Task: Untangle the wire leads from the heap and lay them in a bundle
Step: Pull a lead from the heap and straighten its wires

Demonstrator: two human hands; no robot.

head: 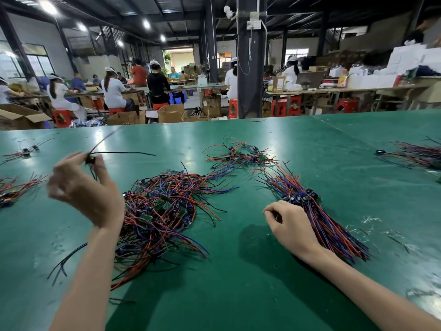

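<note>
- The wide flat green table [238,295] is where all the work is done. Enough bare green is seen between the piles for each lead to be laid out straight.
- The big messy heap of red, blue and black wire leads with little green boards [162,211] lies in the middle, just beside the left arm. Leads should be picked from the top and the edges, where they are loosest, so that knots are not pulled tight.
- The tidy bundle of red and blue leads [317,211] lies on the right, with its wires all pointing the same way. Each new lead should be laid along it in the same way, with the boards kept together at the far end.
- The right hand [291,225] is rested against the near left side of the bundle with its fingers curled under. Whether any wire is pinched there cannot be told. The bundle can be kept steady by it.
- The left hand [86,189] is held up above the table, a bit blurred. Its fingertips are curled round one piece.
- The small black part with thin black wires [90,160] is what is pinched. It hangs free of the heap, so it should be carried across slowly and its wires smoothed before it is put down.
</note>
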